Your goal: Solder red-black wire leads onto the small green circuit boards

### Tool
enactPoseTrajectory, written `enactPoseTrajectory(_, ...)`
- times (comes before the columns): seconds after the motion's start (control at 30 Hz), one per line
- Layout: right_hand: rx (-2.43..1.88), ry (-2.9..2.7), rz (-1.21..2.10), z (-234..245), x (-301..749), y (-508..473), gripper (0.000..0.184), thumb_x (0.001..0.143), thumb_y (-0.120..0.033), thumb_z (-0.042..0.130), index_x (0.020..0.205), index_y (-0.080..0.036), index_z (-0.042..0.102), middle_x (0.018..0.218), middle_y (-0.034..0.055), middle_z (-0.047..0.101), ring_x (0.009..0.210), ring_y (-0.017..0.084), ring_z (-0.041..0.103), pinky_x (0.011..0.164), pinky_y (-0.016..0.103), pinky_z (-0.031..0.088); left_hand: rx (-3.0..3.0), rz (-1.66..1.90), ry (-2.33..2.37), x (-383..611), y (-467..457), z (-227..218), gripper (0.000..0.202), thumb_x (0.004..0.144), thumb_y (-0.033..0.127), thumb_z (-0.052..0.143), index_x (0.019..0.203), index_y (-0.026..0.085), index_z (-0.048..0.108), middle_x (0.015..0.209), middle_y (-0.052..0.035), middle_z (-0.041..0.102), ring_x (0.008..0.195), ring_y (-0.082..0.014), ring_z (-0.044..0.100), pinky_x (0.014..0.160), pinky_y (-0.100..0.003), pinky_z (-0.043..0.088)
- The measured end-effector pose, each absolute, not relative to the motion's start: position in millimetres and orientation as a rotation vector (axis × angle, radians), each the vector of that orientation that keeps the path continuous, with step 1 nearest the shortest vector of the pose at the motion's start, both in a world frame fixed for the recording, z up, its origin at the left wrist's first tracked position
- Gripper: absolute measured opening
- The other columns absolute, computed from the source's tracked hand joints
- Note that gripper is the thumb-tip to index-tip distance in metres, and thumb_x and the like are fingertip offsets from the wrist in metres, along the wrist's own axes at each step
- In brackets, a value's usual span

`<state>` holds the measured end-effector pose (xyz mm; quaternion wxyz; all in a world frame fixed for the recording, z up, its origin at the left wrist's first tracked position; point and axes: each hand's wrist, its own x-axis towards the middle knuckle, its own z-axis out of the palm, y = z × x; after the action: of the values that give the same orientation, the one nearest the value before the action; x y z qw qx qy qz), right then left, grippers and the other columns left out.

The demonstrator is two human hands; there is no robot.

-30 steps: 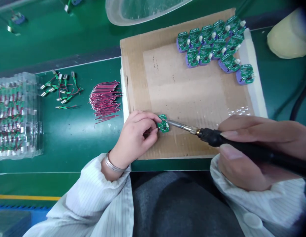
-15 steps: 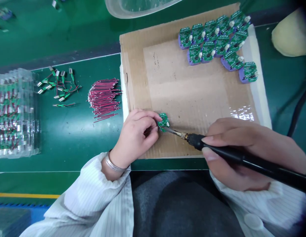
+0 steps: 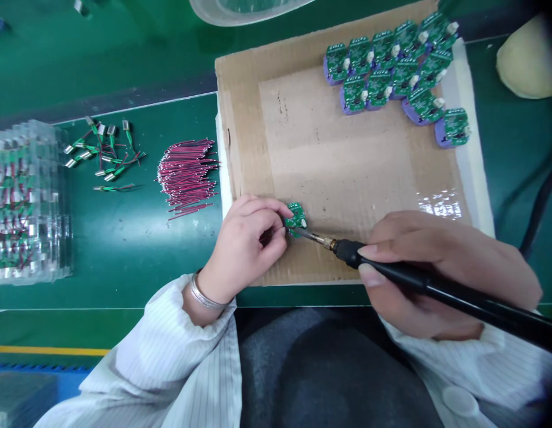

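My left hand (image 3: 244, 244) is closed in a pinch on a small green circuit board (image 3: 295, 217) that rests on the near left part of a cardboard sheet (image 3: 338, 160). My right hand (image 3: 436, 270) is wrapped round a black soldering iron (image 3: 418, 284). Its metal tip touches the board's lower right edge. Both arms wear white striped sleeves, and a metal bangle sits on the left wrist.
Several green boards on purple bases (image 3: 396, 71) lie at the cardboard's far right. Left of it lie a bundle of red and black wires (image 3: 186, 175) and loose small parts with green leads (image 3: 104, 151). Clear trays (image 3: 24, 202) stand far left; a clear container (image 3: 244, 9) sits at the top.
My right hand has slid left with the soldering iron, and its tip has dropped from the board's right side to its lower right edge. The left hand keeps its pinch.
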<state>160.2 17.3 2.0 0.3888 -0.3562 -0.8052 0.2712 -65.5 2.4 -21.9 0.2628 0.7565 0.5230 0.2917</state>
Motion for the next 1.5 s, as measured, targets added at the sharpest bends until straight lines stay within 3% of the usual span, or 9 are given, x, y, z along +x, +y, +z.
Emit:
enactPoseTrajectory(0.3,-0.789,-2.122,0.604,7,161,22,0.026,0.065,-0.011,0.065,0.086,-0.024,0.06,0.064,0.0009,0.061,0.053,0.017,0.061,0.048,0.032,0.054,2.039,0.814,1.408,-65,3,-22,0.017,0.078,0.004,0.06,0.071,0.019,0.056,0.096,-0.0022,0.072,0.088,-0.0162,0.063,0.085,-0.035,0.046)
enactPoseTrajectory(0.57,-0.981,-1.969,0.688,-2,167,9,0.017,0.071,-0.021,0.06,0.086,-0.029,0.062,0.066,0.0015,0.061,0.055,0.021,0.06,0.051,0.039,0.054,2.036,0.805,1.415,-65,3,-22,0.017,0.078,0.004,0.06,0.071,0.019,0.056,0.097,-0.002,0.073,0.089,-0.017,0.063,0.085,-0.036,0.046)
enactPoseTrajectory(0.9,-0.906,-2.126,0.682,6,166,11,0.016,0.072,-0.012,0.058,0.085,-0.022,0.059,0.071,0.003,0.061,0.063,0.016,0.061,0.06,0.034,0.055,2.042,0.818,1.409,-65,3,-22,0.016,0.077,0.004,0.06,0.07,0.018,0.056,0.096,-0.0028,0.073,0.088,-0.0162,0.063,0.085,-0.034,0.045)
enactPoseTrajectory(1.5,-0.851,-2.236,0.613,13,162,19,0.012,0.072,-0.011,0.059,0.081,-0.019,0.056,0.066,0.0052,0.062,0.06,0.015,0.063,0.057,0.03,0.055,2.025,0.828,1.404,-65,3,-22,0.016,0.076,0.003,0.061,0.069,0.017,0.057,0.095,-0.0026,0.073,0.087,-0.0155,0.062,0.085,-0.033,0.044)
